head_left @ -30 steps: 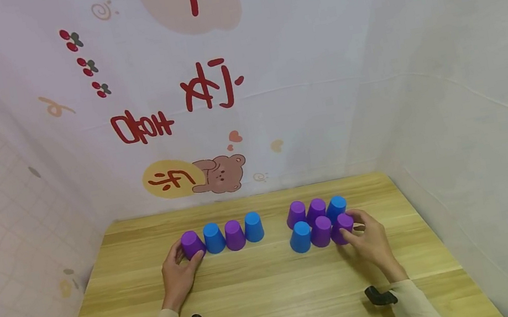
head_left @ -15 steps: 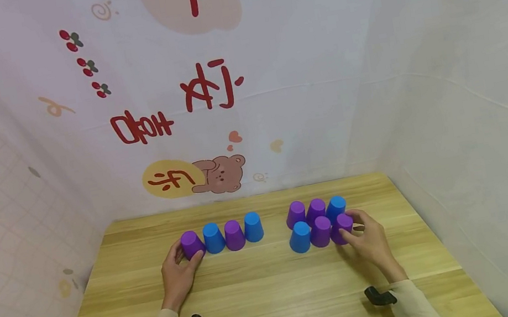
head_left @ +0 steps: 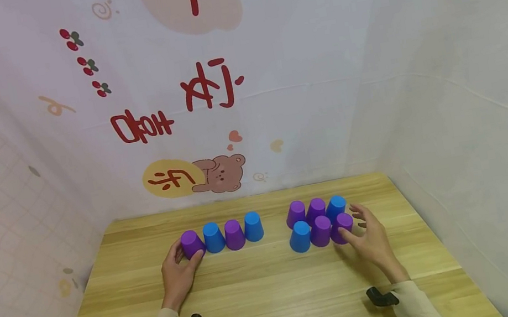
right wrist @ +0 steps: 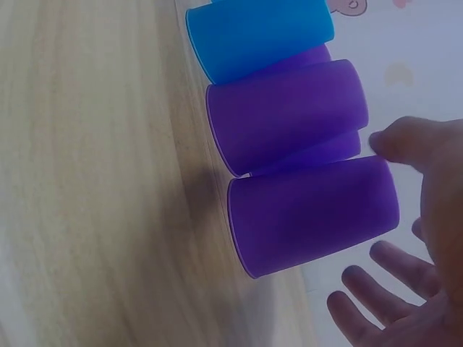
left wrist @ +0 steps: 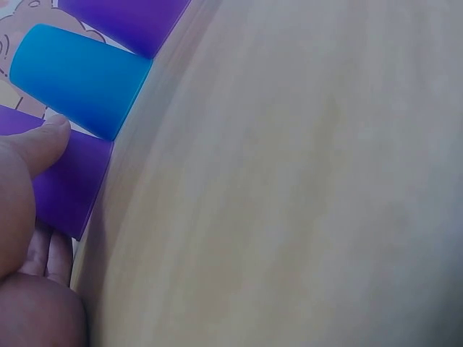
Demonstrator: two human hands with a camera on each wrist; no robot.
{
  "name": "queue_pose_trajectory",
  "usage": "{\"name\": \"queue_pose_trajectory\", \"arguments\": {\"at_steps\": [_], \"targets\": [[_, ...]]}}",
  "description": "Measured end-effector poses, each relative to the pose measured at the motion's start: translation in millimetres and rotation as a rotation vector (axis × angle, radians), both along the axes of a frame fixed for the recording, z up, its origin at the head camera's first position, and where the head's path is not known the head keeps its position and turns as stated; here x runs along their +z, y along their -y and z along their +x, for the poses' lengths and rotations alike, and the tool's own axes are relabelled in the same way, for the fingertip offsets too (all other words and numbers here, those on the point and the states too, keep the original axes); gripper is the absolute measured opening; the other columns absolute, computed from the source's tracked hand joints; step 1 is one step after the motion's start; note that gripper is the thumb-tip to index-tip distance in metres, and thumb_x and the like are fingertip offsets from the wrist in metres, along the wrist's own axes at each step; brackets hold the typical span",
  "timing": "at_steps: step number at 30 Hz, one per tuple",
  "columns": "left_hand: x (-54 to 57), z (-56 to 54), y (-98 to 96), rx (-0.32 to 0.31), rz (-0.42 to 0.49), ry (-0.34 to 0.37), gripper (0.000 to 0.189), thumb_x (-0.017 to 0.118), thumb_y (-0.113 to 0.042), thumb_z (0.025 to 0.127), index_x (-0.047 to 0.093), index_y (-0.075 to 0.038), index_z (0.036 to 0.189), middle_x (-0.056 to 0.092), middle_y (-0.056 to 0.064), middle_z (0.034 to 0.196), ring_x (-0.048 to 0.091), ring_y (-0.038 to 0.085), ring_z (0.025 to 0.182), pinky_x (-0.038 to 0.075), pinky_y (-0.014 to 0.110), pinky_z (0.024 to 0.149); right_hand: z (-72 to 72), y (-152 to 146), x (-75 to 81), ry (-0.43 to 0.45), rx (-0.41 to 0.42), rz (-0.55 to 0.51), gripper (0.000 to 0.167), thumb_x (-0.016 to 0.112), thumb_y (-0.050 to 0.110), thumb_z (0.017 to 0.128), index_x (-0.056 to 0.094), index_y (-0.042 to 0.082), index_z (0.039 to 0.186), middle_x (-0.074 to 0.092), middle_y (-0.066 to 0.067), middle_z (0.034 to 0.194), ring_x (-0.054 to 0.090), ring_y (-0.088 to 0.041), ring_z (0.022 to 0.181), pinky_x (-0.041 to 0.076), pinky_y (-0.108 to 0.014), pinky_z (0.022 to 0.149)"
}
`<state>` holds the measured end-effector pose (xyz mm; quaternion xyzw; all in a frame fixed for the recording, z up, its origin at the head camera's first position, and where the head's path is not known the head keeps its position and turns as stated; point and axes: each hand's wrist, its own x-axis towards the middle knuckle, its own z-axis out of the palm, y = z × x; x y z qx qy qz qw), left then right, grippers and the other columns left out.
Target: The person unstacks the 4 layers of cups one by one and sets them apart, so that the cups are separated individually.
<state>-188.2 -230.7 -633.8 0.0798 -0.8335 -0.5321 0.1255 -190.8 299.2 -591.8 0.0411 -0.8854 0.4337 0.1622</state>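
My left hand [head_left: 177, 275] grips an upside-down purple cup [head_left: 191, 243] at the left end of a row, thumb on the near side. In the left wrist view a blue cup [left wrist: 79, 81] stands right beside that purple cup [left wrist: 76, 177]. On the right, my right hand [head_left: 372, 239] is spread around the front-right purple cup [right wrist: 311, 217] of a two-row group. Its thumb is by the cup's upper end, while the other fingers [right wrist: 376, 296] stand apart from the wall. Behind this front row, the back cups are partly hidden.
The left row continues with another purple cup [head_left: 234, 236] and a blue cup [head_left: 253, 227]. A gap of wooden table [head_left: 282, 299] separates it from the right group, whose front row starts with a blue cup [head_left: 300, 237]. A printed white cloth [head_left: 307, 116] hangs behind.
The fingers of my right hand have spread away from the front-right purple cup, which stays in place. My left hand and its purple cup have not visibly moved.
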Motion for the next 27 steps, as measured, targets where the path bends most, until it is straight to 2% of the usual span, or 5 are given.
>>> {"name": "queue_pose_trajectory", "arguments": {"at_steps": [6, 16, 27], "targets": [[0.3, -0.5, 0.2, -0.006, 0.006, 0.008, 0.076, 0.088, -0.021, 0.102, 0.051, 0.002, 0.165, 0.062, 0.031, 0.162, 0.063, 0.048, 0.150, 0.049, 0.058, 0.131, 2.6, 0, 5.3, 0.045, 0.005, -0.010, 0.089, 0.087, 0.026, 0.099, 0.040, 0.001, 0.170, 0.048, -0.031, 0.172, 0.050, -0.056, 0.155, 0.046, -0.077, 0.125], [0.3, -0.5, 1.7, -0.019, 0.037, 0.014, 0.076, 0.088, -0.022, 0.102, 0.052, 0.001, 0.164, 0.061, 0.032, 0.162, 0.062, 0.048, 0.151, 0.048, 0.057, 0.133, 3.6, 3, 20.1, 0.095, -0.005, 0.020, 0.103, 0.087, 0.043, 0.098, 0.030, 0.013, 0.178, 0.034, -0.025, 0.183, 0.033, -0.056, 0.168, 0.030, -0.085, 0.132], [0.9, -0.6, 0.4, -0.003, 0.017, 0.015, 0.076, 0.088, -0.021, 0.101, 0.052, 0.002, 0.164, 0.062, 0.032, 0.161, 0.063, 0.048, 0.150, 0.049, 0.059, 0.131, 4.6, 29, 54.0, 0.038, 0.068, 0.034, 0.106, 0.089, 0.041, 0.097, 0.026, 0.021, 0.180, 0.032, -0.021, 0.185, 0.031, -0.054, 0.170, 0.029, -0.087, 0.131]]}}
